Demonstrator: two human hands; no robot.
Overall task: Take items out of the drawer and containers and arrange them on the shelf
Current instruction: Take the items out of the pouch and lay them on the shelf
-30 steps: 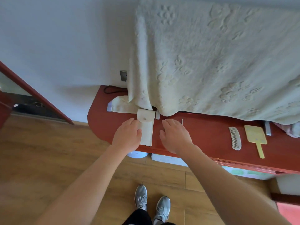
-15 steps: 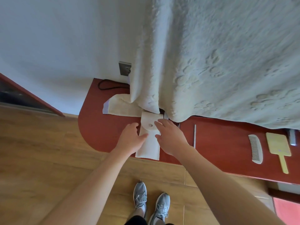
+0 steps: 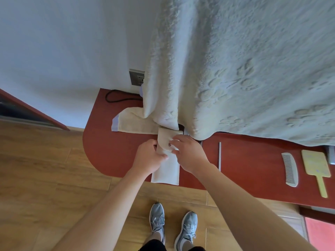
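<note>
Already a comb (image 3: 289, 169) and paddle mirror (image 3: 315, 166) lie right of the right hand (image 3: 188, 153); both it and the left hand (image 3: 149, 157) are clamped on a snap pouch (image 3: 165, 167), seemingly opening it; contents remain inside.

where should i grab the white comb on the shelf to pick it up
Take the white comb by its solid curved spine, the edge facing the yellow paddle, pinching across its flat faces near the middle. It lies flat on the red shelf with its teeth pointing left, so come from above and from the right.
</note>
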